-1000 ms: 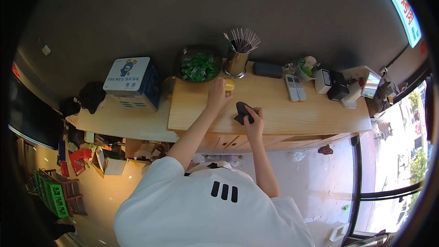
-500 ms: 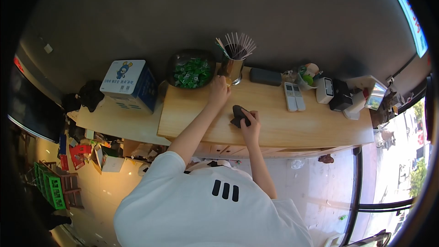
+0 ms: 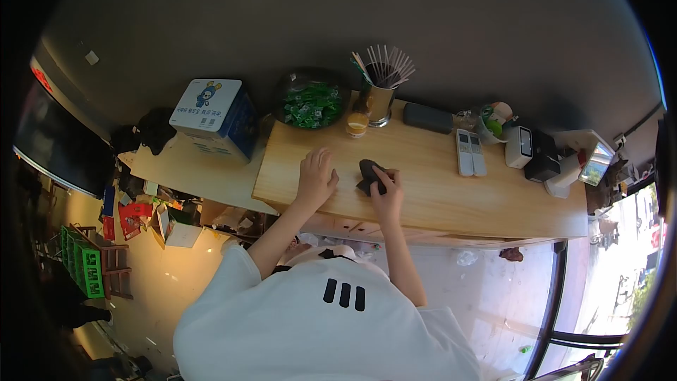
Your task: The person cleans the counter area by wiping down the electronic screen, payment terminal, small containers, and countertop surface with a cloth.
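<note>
My right hand [image 3: 388, 194] grips a folded dark grey cloth [image 3: 368, 175] above the wooden counter [image 3: 437, 183]. To its left, my left hand [image 3: 317, 175] hovers over the counter with its fingers apart and slightly bent, holding nothing. Beyond my left hand stands a small container [image 3: 357, 125] with an orange-yellow band, close to the front of a shiny metal canister [image 3: 379, 104] full of thin sticks or straws. Beside these is a dark bowl [image 3: 282, 92] heaped with green-wrapped pieces [image 3: 310, 106].
A blue-and-white box [image 3: 211, 116] stands on the lower left surface. Along the back are a dark case [image 3: 427, 118], two white remotes [image 3: 471, 153], a clear cup with green contents [image 3: 491, 127], a white device [image 3: 519, 147] and a screen on a stand [image 3: 597, 162].
My left hand has let go of the small banded container and drawn back toward me. My right hand keeps the cloth in about the same place. The view has shifted slightly.
</note>
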Available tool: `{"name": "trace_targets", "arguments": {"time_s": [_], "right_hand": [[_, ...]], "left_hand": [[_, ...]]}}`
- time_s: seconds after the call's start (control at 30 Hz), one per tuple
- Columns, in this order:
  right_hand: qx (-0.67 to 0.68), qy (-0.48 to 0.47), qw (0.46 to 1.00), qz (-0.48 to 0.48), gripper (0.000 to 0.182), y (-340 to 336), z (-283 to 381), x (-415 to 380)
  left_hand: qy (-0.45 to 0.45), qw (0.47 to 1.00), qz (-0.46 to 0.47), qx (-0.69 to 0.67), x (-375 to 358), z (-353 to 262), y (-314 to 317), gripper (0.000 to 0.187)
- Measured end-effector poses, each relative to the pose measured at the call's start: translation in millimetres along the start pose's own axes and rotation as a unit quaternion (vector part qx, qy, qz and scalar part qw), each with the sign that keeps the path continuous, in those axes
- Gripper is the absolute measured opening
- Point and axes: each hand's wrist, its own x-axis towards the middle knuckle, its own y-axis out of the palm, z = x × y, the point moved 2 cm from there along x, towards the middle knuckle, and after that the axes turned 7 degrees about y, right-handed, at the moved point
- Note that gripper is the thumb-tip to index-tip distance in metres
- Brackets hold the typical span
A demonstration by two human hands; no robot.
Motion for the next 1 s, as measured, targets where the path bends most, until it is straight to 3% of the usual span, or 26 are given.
{"name": "trace_targets", "arguments": {"time_s": [0.37,0.53,0.83,1.0], "right_hand": [[0.036,-0.116,0.984,0.133,0.035,97.2,73.8,-58.6],[0.041,-0.104,0.976,0.185,0.035,163.6,109.8,-119.7],[0.037,-0.051,0.985,0.163,0.032,330.5,166.8,-268.6],[0.014,-0.039,0.981,0.189,0.029,371.8,202.6,-311.8]], "left_hand": [[-0.19,0.981,-0.041,0.021,-138.2,57.6,-102.8,0.034],[-0.219,0.972,-0.064,0.048,-204.4,90.6,-162.7,0.03],[-0.226,0.972,-0.058,0.011,-351.1,177.7,-297.0,0.032],[-0.272,0.962,-0.036,0.0,-390.9,200.8,-359.5,0.03]]}}
